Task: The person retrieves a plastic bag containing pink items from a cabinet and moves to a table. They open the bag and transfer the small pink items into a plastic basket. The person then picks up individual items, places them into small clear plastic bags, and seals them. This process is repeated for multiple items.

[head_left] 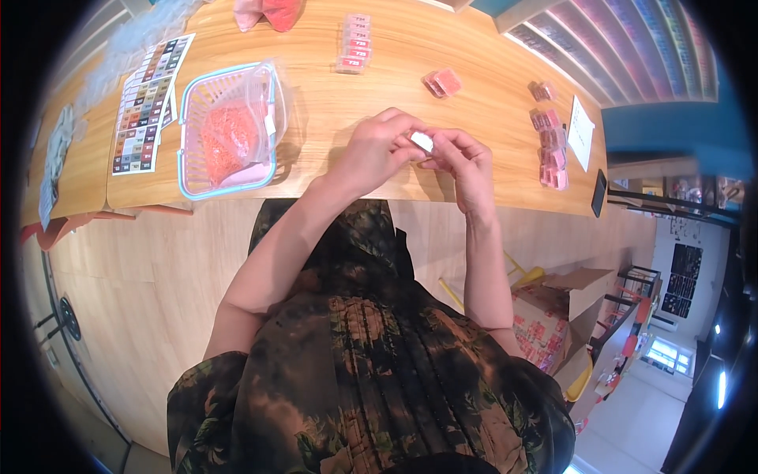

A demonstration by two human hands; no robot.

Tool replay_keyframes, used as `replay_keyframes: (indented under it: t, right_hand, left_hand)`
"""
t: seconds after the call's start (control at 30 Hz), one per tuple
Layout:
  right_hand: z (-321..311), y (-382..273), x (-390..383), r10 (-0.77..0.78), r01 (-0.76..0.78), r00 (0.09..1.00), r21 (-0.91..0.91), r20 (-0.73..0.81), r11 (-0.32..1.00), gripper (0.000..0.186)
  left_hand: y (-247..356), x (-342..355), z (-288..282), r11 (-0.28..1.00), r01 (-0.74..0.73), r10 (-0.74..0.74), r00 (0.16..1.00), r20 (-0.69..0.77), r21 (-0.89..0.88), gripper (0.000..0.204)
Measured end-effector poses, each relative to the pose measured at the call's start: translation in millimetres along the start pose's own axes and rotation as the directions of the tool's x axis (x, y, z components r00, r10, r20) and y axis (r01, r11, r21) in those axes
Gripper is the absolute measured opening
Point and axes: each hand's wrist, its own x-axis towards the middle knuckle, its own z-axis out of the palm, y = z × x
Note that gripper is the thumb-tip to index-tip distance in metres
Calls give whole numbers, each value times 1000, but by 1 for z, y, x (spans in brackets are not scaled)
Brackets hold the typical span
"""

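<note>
My left hand (377, 150) and my right hand (467, 164) meet over the table's front edge. Between their fingertips they pinch a small piece with a bright white face (422, 141); fingers cover its sides, and its kind is hard to make out. Left of my hands stands a plastic basket with a light blue rim (183, 150), holding a clear bag of coral-orange beads (227, 136). Ahead of my hands lie small clear boxes with coral contents (442, 83). Farther back is a row of labelled clear boxes (354, 46).
More small pink-filled boxes (553, 158) line the table's right side, beside a white paper sheet (580, 133) and a dark phone (599, 193). Colour charts (146, 110) lie at left. A red and pink pouch (268, 12) sits at the back. An open cardboard box (560, 312) stands below right.
</note>
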Motion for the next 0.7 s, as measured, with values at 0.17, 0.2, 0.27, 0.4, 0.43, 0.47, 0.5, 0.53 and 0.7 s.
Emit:
replay_keyframes:
  t: [0.17, 0.2, 0.27, 0.4, 0.43, 0.47, 0.5, 0.53, 0.7]
  right_hand:
    - [16, -6, -11, -189, 181, 981, -162, -39, 970, 18]
    - [19, -6, -13, -252, 237, 967, -225, -36, 945, 17]
    - [12, -2, -13, -261, 239, 965, -332, -21, 913, 19]
    - [10, -1, -13, -365, 318, 930, -562, 30, 764, 19]
    - [10, -3, -14, -341, 303, 939, -552, 34, 777, 18]
    - [11, -6, -16, -318, 287, 947, -543, 40, 789, 18]
    - [11, -9, -15, -295, 273, 954, -536, 45, 799, 17]
    - [9, -9, -12, -280, 263, 959, -474, 36, 840, 17]
    - [10, -8, -7, -344, 324, 938, -431, 33, 842, 17]
  left_hand:
    - [6, 5, -6, 976, 153, -147, 988, 48, -158, 20]
    - [10, 5, -9, 973, 169, -162, 985, 59, -154, 18]
    - [13, 4, -9, 978, 167, -160, 985, 60, -128, 15]
    - [8, 0, -5, 996, 91, -91, 996, 9, -2, 12]
    - [7, 0, -5, 997, 72, -72, 997, -6, 38, 12]
    - [7, -2, -6, 997, 47, -47, 999, -6, 59, 13]
    - [10, -3, -7, 997, 19, -19, 1000, -5, 78, 13]
    - [11, -2, -8, 995, -8, 8, 1000, -5, 98, 13]
    - [9, 4, -9, 976, -146, 157, 986, -59, 163, 15]
